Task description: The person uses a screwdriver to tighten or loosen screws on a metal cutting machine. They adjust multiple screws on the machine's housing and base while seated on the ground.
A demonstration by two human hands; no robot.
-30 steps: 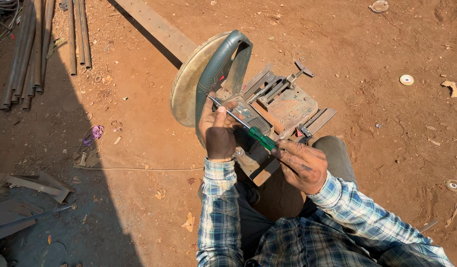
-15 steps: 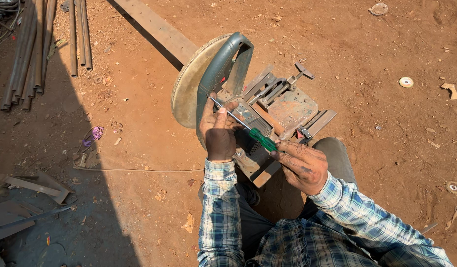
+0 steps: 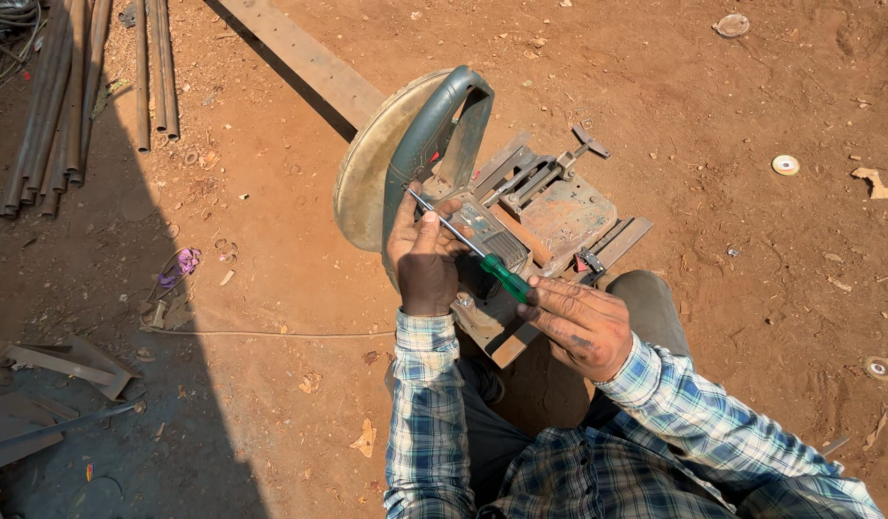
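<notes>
From the head camera I look down on a chop saw (image 3: 482,207) standing on red dirt ground (image 3: 732,96), its round blade guard (image 3: 367,173) and grey-green handle (image 3: 444,120) tilted up toward the left, its rusty base and vise (image 3: 550,187) to the right. My left hand (image 3: 425,255) is closed around the saw's body just below the handle, thumb up against the thin metal shaft of a screwdriver (image 3: 473,250). My right hand (image 3: 579,322) is clamped on the screwdriver's green grip, which lies just in front of the fingers; the shaft runs up and left across the saw's motor housing, with its tip near the base of the handle. I cannot tell exactly what the tip touches. Both arms wear blue-and-white checked sleeves (image 3: 425,413), and a knee shows just beside the saw's base. A long flat steel bar (image 3: 305,58) runs away behind the guard. Rusty pipes (image 3: 60,96) lie bundled at top left, angle-iron offcuts (image 3: 60,360) sit in shadow at lower left, and worn cutting discs (image 3: 785,164) are scattered on the dirt to the right, well apart from the saw.
</notes>
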